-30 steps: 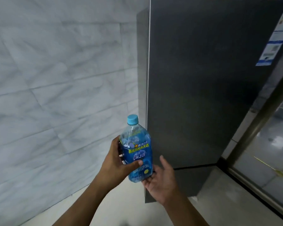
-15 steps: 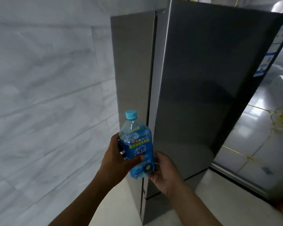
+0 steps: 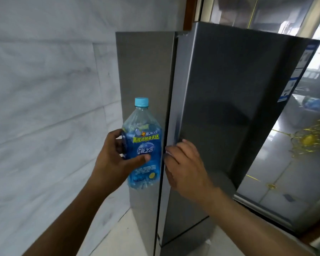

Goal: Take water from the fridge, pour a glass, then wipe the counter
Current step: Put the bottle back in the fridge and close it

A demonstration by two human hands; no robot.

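Bottle held in front of the fridge

Left hand (image 3: 116,159) grips the upright bottle (image 3: 143,145); right hand (image 3: 185,163) touches the grey fridge (image 3: 220,108) door edge.

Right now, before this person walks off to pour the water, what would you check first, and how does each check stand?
1. Grip on the clear plastic bottle with the blue label: ok, the left hand wraps fingers and thumb round it.
2. Its light blue screw cap in place: ok.
3. Bottle roughly upright: ok.
4. Is the grey metal fridge door fully shut: cannot tell; a dark seam runs along its edge.
5. Is the right hand clear of that seam: not ok, its fingers lie at the door's edge; whether they hook round it, cannot tell.
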